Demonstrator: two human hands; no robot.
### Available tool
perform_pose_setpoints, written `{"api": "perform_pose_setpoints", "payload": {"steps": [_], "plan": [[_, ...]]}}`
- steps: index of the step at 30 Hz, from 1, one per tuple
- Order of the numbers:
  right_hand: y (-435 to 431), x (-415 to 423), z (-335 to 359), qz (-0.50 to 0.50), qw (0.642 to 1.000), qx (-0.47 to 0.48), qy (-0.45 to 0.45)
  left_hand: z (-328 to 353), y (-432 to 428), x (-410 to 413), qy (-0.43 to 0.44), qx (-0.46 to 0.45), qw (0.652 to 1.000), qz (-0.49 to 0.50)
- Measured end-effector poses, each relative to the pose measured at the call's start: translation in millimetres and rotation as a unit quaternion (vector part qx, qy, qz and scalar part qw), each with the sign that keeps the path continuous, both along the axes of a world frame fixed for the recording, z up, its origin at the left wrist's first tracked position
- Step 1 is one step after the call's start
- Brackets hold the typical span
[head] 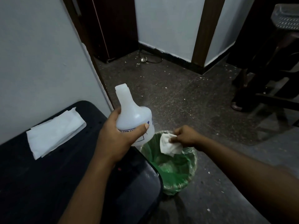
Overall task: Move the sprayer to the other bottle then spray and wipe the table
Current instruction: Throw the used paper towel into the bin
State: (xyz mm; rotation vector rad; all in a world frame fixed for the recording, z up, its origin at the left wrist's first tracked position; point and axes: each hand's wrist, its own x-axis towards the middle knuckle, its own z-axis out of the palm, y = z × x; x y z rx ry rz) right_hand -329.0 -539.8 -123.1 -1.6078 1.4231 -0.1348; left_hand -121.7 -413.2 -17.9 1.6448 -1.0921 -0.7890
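Note:
My left hand (116, 136) grips a white translucent plastic bottle (131, 110) by its body, held upright above the right end of the black table (48, 175). The bottle's threaded neck is open, with no sprayer on it. My right hand (186, 136) pinches a crumpled white tissue (169, 145) directly over a bin lined with a green bag (174, 168). No sprayer head and no second bottle are in view.
A folded white paper towel (55, 133) lies on the table near the wall. The bin stands on the dark speckled floor just right of the table's corner. Dark chairs (267, 78) stand at the far right, and a cable with a small metal object (144, 59) lies by the far wall.

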Motion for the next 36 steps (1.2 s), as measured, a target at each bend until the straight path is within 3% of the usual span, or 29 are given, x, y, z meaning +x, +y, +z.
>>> {"api": "perform_pose_setpoints", "payload": {"steps": [2,5,7,10,13,15,17,23,26,32,36], "plan": [[-2,2,-8,0.003,0.999,0.026,0.023,-1,-1,4,0.003,0.001,1.000,0.005],[-10,5,-10,0.091,0.980,-0.019,0.177,-2,-4,4,-0.013,-0.006,1.000,0.006],[-17,9,2,0.101,0.977,-0.073,0.175,-5,-4,0,-0.030,-0.008,1.000,0.002],[-26,16,34,0.055,0.995,-0.074,-0.025,-9,-7,-7,-0.044,0.001,0.999,-0.017],[-27,20,70,0.032,0.966,0.021,-0.257,-13,-14,-13,-0.034,0.020,0.999,-0.031],[-28,18,88,0.053,0.935,0.055,-0.347,-17,-18,-17,-0.022,0.038,0.999,-0.033],[-27,15,101,0.105,0.924,0.042,-0.365,-20,-21,-20,-0.024,0.052,0.998,-0.031],[-19,23,120,0.140,0.936,-0.130,-0.294,-23,-22,-25,-0.072,0.068,0.994,-0.046],[-18,25,126,0.145,0.944,-0.206,-0.212,-21,-21,-29,-0.087,0.062,0.993,-0.051],[-21,15,120,0.145,0.939,-0.298,-0.088,-24,-23,-28,-0.109,0.087,0.989,-0.051],[-25,2,92,0.131,0.943,-0.306,-0.020,-19,-20,-16,-0.103,0.093,0.990,-0.024]]}}
